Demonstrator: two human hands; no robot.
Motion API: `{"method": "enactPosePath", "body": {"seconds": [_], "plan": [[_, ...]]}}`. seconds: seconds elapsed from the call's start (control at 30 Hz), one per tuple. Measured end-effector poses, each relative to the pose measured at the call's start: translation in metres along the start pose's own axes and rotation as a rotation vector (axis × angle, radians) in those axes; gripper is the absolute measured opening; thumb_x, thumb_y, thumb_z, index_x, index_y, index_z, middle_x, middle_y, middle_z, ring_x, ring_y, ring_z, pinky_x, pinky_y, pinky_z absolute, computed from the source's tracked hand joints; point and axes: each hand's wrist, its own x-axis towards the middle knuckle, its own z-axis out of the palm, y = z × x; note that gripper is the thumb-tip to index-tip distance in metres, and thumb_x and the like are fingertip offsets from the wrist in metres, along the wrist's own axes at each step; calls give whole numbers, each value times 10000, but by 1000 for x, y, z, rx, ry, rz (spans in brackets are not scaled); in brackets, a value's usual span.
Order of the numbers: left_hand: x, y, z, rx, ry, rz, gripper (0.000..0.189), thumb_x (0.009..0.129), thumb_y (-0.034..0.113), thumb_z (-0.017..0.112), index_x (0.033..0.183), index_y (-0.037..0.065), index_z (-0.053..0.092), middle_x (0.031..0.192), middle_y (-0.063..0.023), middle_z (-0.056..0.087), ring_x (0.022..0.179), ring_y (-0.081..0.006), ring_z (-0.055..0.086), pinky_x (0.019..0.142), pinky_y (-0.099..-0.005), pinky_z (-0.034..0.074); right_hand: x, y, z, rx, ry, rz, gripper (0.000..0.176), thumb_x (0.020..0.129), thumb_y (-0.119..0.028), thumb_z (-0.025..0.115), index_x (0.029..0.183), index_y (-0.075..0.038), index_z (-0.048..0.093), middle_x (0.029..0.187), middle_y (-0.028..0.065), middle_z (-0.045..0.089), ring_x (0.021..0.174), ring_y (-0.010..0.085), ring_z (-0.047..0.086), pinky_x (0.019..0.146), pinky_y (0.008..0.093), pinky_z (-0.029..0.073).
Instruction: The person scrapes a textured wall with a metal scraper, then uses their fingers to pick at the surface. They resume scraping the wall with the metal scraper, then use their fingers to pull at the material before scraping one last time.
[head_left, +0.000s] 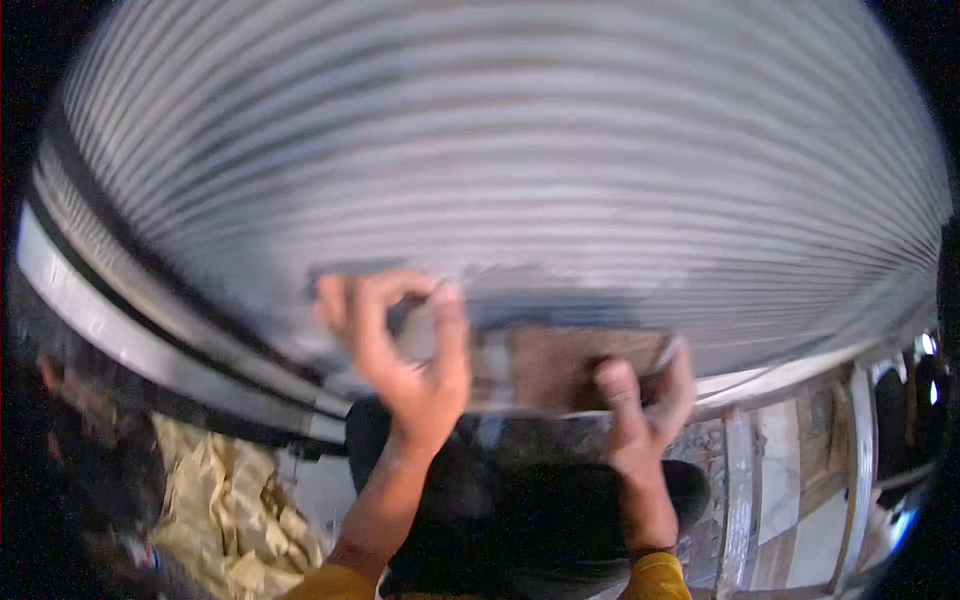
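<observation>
Motion blurs both of my hands in front of a grey ribbed metal surface [560, 190]. My left hand [405, 350] is raised near its lower edge, fingers curled and thumb tip close to the index finger. Something dark shows near its fingertips, too smeared to name. A brown flat rectangular piece [555, 368] sits low between the hands, with a dark bluish strip [550, 312] just above it. At its right end is my right hand [648, 405], thumb and fingers closed around a small greyish thing that I cannot identify.
A pale metal rail [100, 300] curves along the left side. Crumpled yellowish sheeting [225, 500] lies at the lower left. Dark-clothed legs [520, 510] are below the hands. On the lower right stand metal frame bars [738, 490] with boards behind them.
</observation>
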Motion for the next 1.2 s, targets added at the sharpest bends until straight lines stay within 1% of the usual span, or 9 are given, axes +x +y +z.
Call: {"method": "enactPosePath", "body": {"seconds": [0.07, 0.1, 0.23, 0.53, 0.67, 0.7, 0.73, 0.83, 1.2], "plan": [[5, 10, -3, 62, -25, 32, 170, 803, 151, 731, 836, 113, 569, 836, 0, 540, 864, -208, 415, 856, -388, 289, 17, -24, -12, 184, -228, 185, 562, 878, -271, 740, 1249, 76, 500, 1126, 107, 579, 1055, 177, 527, 947, 308, 412], [6, 12, 1, 51, -30, 36, 170, 803, 151, 731, 836, 113, 569, 836, 0, 540, 864, -208, 415, 856, -388, 289, 20, -27, -14, 214, -239, 213, 548, 886, -285, 729, 1236, 74, 506, 1102, 95, 578, 1033, 174, 523, 930, 304, 415], [2, 3, 1, 50, 9, 9, 195, 789, 140, 747, 826, 112, 558, 823, -3, 522, 848, -210, 402, 843, -383, 289, 18, -25, -13, 251, -185, 181, 497, 914, -299, 690, 1214, 53, 506, 1044, 69, 577, 960, 140, 518, 864, 282, 425], [3, 1, -1, -15, -27, 18, 168, 799, 111, 696, 822, 112, 530, 843, 10, 526, 853, -195, 388, 857, -370, 274, 6, -23, -5, 305, -141, 201, 484, 911, -295, 697, 1201, 52, 525, 1013, 61, 589, 927, 140, 528, 863, 276, 423], [1, 5, 3, 67, 24, 140, 185, 815, 157, 710, 966, 87, 630, 883, 0, 559, 910, -208, 433, 891, -387, 280, 5, -20, -9, 310, -167, 174, 398, 937, -228, 668, 1195, 30, 508, 1046, 72, 591, 952, 146, 527, 868, 287, 430], [-7, -2, 5, 109, 8, 211, 317, 820, 166, 709, 1123, 79, 668, 1010, -44, 550, 997, -221, 428, 915, -404, 281, 5, -20, -9, 322, -144, 176, 411, 933, -236, 674, 1197, 31, 508, 1047, 72, 590, 952, 146, 526, 871, 288, 430], [-16, -6, 8, 111, 9, 211, 317, 820, 166, 709, 1123, 79, 668, 1010, -44, 550, 997, -221, 428, 915, -404, 281, 6, -21, -9, 323, -146, 176, 411, 933, -236, 674, 1197, 31, 508, 1047, 72, 590, 952, 146, 526, 871, 288, 430], [-34, -10, 11, 230, -26, 282, 451, 823, 150, 695, 1270, 111, 650, 1225, -108, 438, 1123, -243, 347, 952, -419, 273, 7, -24, -8, 299, -63, 221, 434, 909, -274, 693, 1162, 45, 540, 1008, 57, 583, 921, 136, 516, 855, 265, 409], [-25, 10, -9, 127, -222, 160, 387, 862, 151, 638, 1247, 126, 667, 1231, -132, 473, 1169, -267, 338, 993, -435, 239, 0, -23, -4, 243, -66, 188, 473, 906, -283, 698, 1200, 21, 484, 977, 45, 548, 903, 138, 498, 854, 263, 396]]}}
